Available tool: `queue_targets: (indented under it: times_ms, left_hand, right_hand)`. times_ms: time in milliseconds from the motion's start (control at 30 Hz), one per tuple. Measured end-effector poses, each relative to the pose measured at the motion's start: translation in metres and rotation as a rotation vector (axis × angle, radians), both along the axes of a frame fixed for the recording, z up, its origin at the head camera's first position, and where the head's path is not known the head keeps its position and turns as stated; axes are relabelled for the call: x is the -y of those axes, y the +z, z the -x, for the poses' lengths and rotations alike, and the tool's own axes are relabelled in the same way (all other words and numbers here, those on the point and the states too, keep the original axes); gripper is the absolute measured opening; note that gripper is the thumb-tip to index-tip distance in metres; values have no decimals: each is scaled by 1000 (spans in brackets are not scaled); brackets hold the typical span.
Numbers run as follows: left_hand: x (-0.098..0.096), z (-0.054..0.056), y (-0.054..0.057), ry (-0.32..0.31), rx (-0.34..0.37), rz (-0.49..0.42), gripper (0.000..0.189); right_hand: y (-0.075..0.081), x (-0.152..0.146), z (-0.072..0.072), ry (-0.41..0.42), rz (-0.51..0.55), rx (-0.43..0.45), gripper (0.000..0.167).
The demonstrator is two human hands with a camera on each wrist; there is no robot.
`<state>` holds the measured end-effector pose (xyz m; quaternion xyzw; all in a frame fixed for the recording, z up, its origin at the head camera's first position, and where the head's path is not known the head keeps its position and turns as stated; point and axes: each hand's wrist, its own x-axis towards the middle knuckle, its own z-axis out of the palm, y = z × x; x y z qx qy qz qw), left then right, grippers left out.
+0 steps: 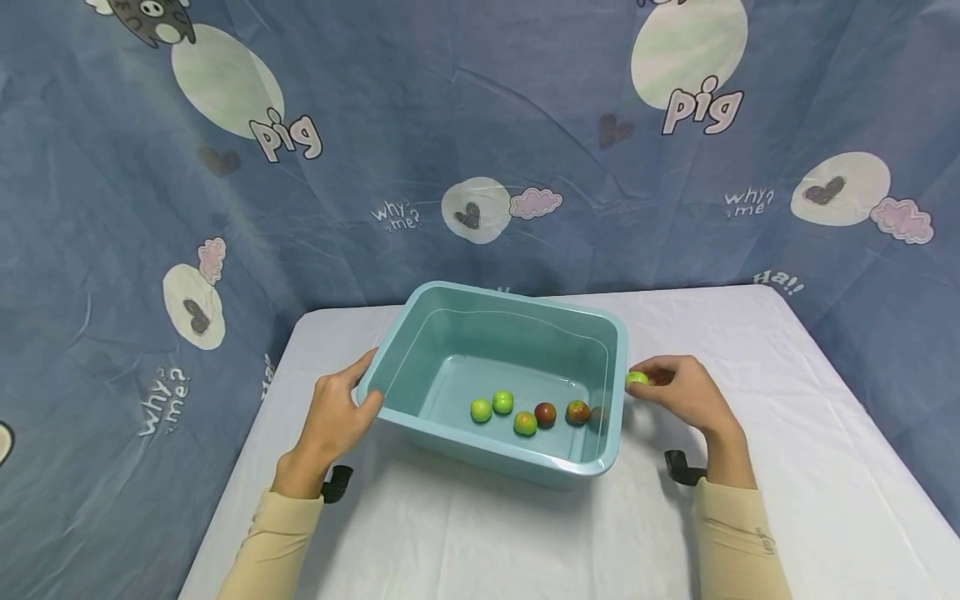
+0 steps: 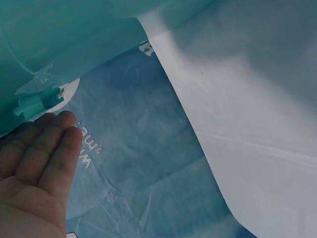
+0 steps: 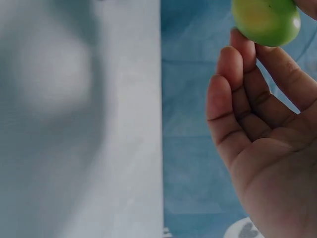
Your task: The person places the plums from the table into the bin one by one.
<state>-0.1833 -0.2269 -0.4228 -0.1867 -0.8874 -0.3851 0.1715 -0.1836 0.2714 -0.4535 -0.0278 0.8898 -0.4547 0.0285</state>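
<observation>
My left hand (image 1: 332, 418) grips the left rim of a teal plastic tub (image 1: 487, 442), thumb on top and fingers along the outside. In the left wrist view its fingers (image 2: 52, 151) lie against the tub's outer side. Just outside the tub's right wall, my right hand (image 1: 692, 398) pinches a green jujube (image 1: 637, 378) at its fingertips. The right wrist view shows this jujube (image 3: 267, 22) as smooth and glossy with a yellowish patch. Several more jujubes lie on the tub floor, among them a green one (image 1: 503, 402) and a reddish-brown one (image 1: 545, 414).
A white cloth (image 1: 480, 542) covers the table under the tub. Behind and to the sides hangs a blue printed curtain (image 1: 375, 125). Each wrist wears a black mount, the left one (image 1: 337, 483) and the right one (image 1: 682, 468).
</observation>
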Motion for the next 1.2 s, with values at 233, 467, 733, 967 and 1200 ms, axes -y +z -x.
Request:
queue_targets:
  times_ms: [233, 467, 733, 967, 1200]
  left_hand:
    - [-1, 0, 0, 3, -9, 6, 57]
    - [-1, 2, -2, -2, -15, 8, 57]
    - [0, 1, -3, -4, -12, 10, 57]
    - [-1, 1, -1, -2, -24, 12, 57]
    - [0, 1, -2, 2, -22, 20, 57]
  right_hand:
    - [16, -1, 1, -36, -8, -102, 33]
    - [31, 1, 2, -41, 7, -190, 30]
    - [41, 5, 5, -13, 86, -297, 24]
    - [52, 11, 8, -1, 119, -348, 24]
    - [61, 17, 8, 0, 165, -351, 22]
